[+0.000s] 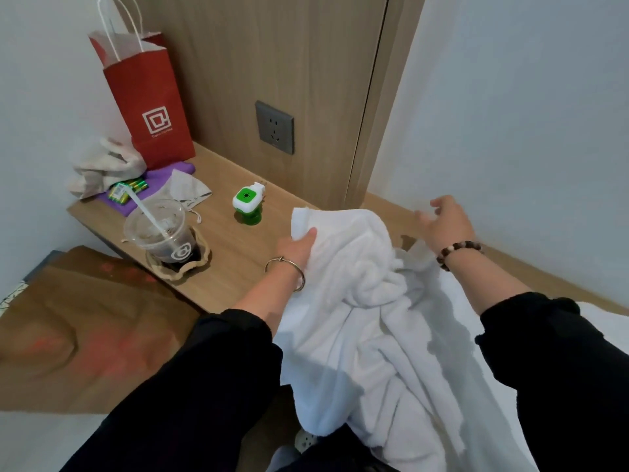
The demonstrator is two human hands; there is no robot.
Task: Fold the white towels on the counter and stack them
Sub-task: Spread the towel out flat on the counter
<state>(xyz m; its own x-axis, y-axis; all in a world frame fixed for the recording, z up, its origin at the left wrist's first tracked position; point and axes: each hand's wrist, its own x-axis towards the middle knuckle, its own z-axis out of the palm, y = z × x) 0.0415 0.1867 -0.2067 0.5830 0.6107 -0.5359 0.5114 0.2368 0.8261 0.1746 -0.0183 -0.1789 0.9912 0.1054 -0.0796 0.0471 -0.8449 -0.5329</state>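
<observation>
A white towel (367, 301) is lying crumpled across the near-right part of the counter (231, 253), its bulk spilling toward six o'clock over the edge and between the two black sleeves; the upper end is bunching into a rounded lump near the centre of the view. The left hand (296, 245) is gripping the towel's upper-left corner — thumb on top of the cloth, the other fingers hidden beneath it, so the pinch is plain though the underside is not; a metal bangle (287, 272) is sitting on that wrist. The right hand (446, 221) is hovering at about two o'clock from the towel's lump, fingers spread and loosely curled, holding nothing (its fingertips are blurred); a bead bracelet (459, 253) is circling that wrist, just beside a raised fold of the towel.

At ten o'clock from the left hand a plastic cup (163, 233) of dark drink with a straw is standing upright; at twelve o'clock, well apart, a green-and-white plug-in (246, 204) is resting on the counter. Farther back at eleven o'clock a red paper bag (146, 97) is standing against the wood panel, a wall socket (275, 127) to its right at about one o'clock from the left hand.
</observation>
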